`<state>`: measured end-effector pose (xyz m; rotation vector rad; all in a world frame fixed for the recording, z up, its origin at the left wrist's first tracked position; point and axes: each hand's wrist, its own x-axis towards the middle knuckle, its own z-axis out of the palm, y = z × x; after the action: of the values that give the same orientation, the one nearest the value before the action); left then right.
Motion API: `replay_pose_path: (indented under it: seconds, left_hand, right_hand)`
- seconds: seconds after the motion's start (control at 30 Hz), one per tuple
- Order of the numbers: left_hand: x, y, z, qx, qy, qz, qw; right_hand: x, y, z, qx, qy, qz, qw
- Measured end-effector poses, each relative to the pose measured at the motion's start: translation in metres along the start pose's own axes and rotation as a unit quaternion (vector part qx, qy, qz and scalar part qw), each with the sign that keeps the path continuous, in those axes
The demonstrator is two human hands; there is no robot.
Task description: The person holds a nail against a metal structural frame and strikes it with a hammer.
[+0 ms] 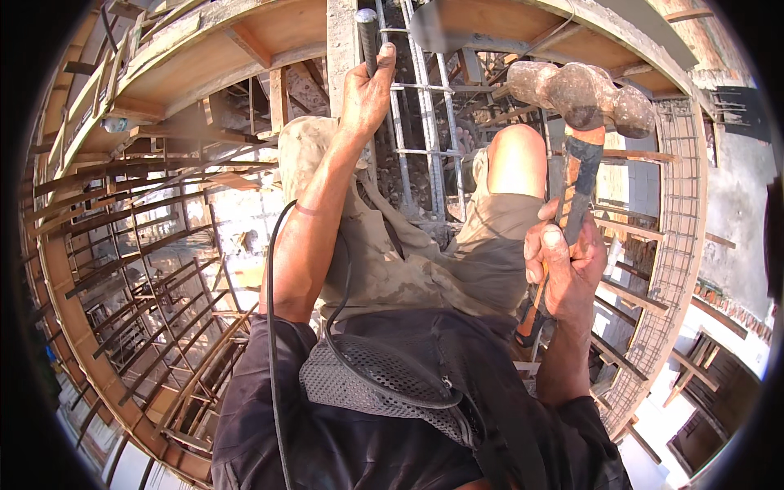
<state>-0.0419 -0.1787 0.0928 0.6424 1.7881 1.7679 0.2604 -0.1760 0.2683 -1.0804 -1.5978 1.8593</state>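
Note:
My left hand [367, 102] is closed round a dark steel chisel [368, 41], which stands upright with its shiny flattened end on top. Its lower end is hidden behind my hand and knee. My right hand [565, 257] grips a hammer [581, 94] by its handle, which is wrapped in black and orange. The heavy, worn head is raised above my right knee, apart from the chisel. Beyond my left hand, a concrete edge [340, 53] runs alongside a cage of steel reinforcing bars [425, 106] between my knees.
Wooden formwork [286, 37] curves across the far side. Timber props and poles [155, 302] fill a drop on the left. At right runs a formwork channel with a rebar mesh [676, 188]. A black cable [272, 327] and a mesh pouch [384, 380] lie against my body.

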Motion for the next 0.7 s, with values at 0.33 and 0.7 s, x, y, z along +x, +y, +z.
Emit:
replay_pose_path:
  seconds: [0.33,0.7]
  left_hand:
    - [0.008,-0.043,0.014,0.030,-0.103,-0.148,0.983]
    - [0.001,-0.048,-0.008,0.076,-0.153,-0.127,0.977]
  right_hand:
    - [0.064,-0.027,0.044,-0.021,-0.043,-0.115,0.992]
    - [0.073,-0.064,0.067,-0.078,-0.028,0.045,0.996]
